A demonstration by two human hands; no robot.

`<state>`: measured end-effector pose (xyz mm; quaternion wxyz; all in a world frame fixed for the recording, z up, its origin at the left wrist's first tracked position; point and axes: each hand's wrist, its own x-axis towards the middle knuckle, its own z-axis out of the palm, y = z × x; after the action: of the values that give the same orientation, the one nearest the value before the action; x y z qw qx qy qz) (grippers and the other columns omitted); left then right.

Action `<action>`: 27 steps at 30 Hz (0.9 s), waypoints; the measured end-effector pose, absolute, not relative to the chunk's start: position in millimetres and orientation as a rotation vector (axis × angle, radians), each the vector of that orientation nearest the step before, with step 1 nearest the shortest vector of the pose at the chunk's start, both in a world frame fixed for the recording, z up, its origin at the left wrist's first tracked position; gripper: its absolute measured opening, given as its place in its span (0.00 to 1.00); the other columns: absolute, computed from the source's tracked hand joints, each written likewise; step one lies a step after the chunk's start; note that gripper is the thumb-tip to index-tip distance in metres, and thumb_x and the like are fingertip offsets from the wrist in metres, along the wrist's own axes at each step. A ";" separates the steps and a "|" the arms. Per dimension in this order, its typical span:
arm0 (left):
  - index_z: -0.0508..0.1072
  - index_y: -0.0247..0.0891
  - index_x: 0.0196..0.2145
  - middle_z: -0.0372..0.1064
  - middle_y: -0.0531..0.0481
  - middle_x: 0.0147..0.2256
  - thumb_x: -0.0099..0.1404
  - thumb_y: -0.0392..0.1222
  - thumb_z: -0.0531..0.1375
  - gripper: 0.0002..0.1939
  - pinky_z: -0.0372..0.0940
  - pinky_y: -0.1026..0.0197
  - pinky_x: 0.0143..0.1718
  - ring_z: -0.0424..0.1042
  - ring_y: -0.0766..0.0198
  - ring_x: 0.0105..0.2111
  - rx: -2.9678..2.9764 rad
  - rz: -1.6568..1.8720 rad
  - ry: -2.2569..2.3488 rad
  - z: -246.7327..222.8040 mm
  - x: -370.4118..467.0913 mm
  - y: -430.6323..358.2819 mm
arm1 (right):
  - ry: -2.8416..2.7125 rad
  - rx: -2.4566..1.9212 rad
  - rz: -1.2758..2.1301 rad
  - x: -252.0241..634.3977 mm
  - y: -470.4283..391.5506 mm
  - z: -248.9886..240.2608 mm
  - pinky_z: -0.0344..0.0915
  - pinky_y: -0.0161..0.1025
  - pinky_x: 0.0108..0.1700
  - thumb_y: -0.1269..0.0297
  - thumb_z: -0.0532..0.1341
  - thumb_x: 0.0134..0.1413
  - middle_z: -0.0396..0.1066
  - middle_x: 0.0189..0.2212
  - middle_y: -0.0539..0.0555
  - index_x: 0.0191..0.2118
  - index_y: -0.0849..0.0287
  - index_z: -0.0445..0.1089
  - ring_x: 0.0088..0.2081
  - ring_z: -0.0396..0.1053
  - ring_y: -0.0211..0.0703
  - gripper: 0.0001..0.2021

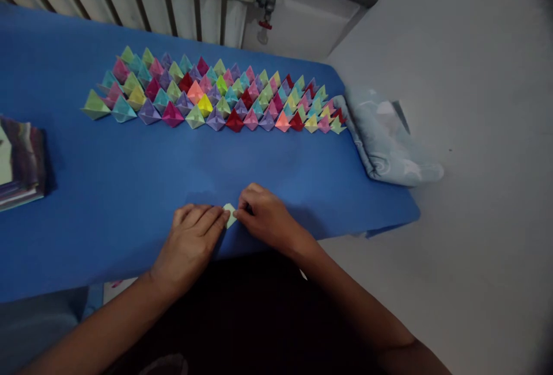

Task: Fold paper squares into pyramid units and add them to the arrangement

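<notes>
A small pale green piece of folded paper (230, 217) lies near the front edge of the blue table (142, 173), between my two hands. My left hand (193, 235) lies with its fingers close together, the tips on the paper's left side. My right hand (264, 216) is closed, thumb and curled fingers pinching at the paper's right corner. The fingertips cover parts of the paper on both sides. Beyond my hands stand rows of folded paper boats (194, 116) in many colours.
A stack of paper sheets (26, 162) sits at the left edge. On the right, a folded light blue patterned cloth (384, 139) lies by the wall. A white radiator (181, 6) and a pipe with a red valve handle (265, 25) are behind the table.
</notes>
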<state>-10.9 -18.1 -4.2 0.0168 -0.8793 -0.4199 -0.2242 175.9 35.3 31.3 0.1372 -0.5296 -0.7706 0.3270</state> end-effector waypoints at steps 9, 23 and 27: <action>0.72 0.34 0.53 0.77 0.42 0.48 0.70 0.26 0.48 0.20 0.58 0.46 0.50 0.74 0.52 0.46 -2.684 -0.678 -1.397 -8.8 -13.0 -29.3 | -2.181 -1.526 1.090 181.2 42.8 30.3 0.57 0.35 0.35 0.79 0.61 0.51 0.60 0.30 0.47 0.27 0.59 0.64 0.31 0.59 0.34 0.09; 0.70 0.41 0.57 0.75 0.44 0.52 0.69 0.27 0.49 0.23 0.58 0.46 0.54 0.73 0.52 0.49 -2.687 -0.671 -1.516 -13.3 -19.9 -37.3 | -2.245 -1.550 1.066 181.0 44.6 32.9 0.54 0.35 0.33 0.76 0.61 0.53 0.61 0.30 0.47 0.27 0.59 0.64 0.30 0.59 0.34 0.08; 0.75 0.38 0.50 0.77 0.41 0.48 0.70 0.29 0.49 0.19 0.60 0.45 0.50 0.73 0.51 0.46 -2.679 -0.615 -1.551 -0.7 -12.5 -29.9 | -2.260 -1.530 1.087 181.0 45.6 33.0 0.55 0.35 0.34 0.77 0.61 0.52 0.60 0.30 0.47 0.26 0.59 0.64 0.30 0.59 0.34 0.09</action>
<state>-12.5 -29.9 -0.7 -0.0074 -0.8489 -0.4914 -0.1947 181.0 45.6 33.0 0.1020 -0.5181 -0.7653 0.3680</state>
